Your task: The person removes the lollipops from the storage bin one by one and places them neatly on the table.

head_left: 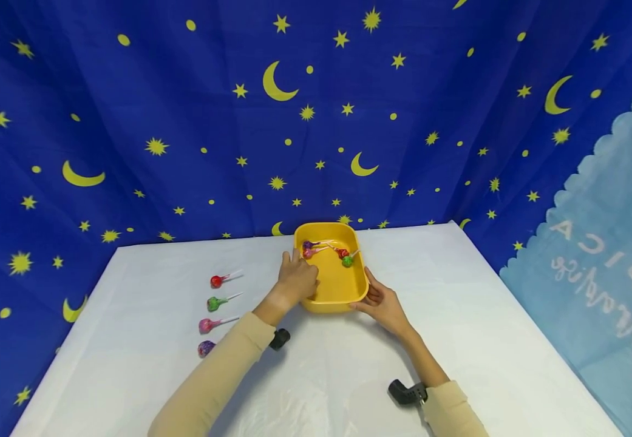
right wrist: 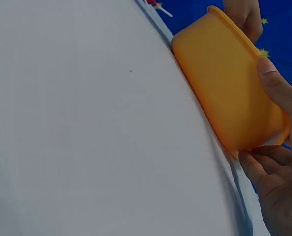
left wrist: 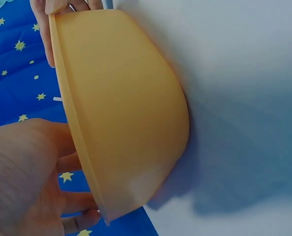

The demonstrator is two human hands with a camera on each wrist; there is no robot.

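On the white table (head_left: 130,309), the yellow tub (head_left: 333,308) is gripped by the right hand (head_left: 384,306); the grip of the left hand (head_left: 296,281) cannot be told. Outside, a purple lollipop (head_left: 205,348) is part-hidden by a sleeve (head_left: 223,370).

the only readable lettering stood on the light blue cloth (head_left: 578,206) at the right of the head view. pale spaced-out capitals (head_left: 614,259) ran back to front along a slant, "a", "c", "i" and "p", giving "pica" from right to left; more was cut off at the picture's edge. beneath, a reversed script line (head_left: 589,287) seemed to spell "paradise", though blurred.
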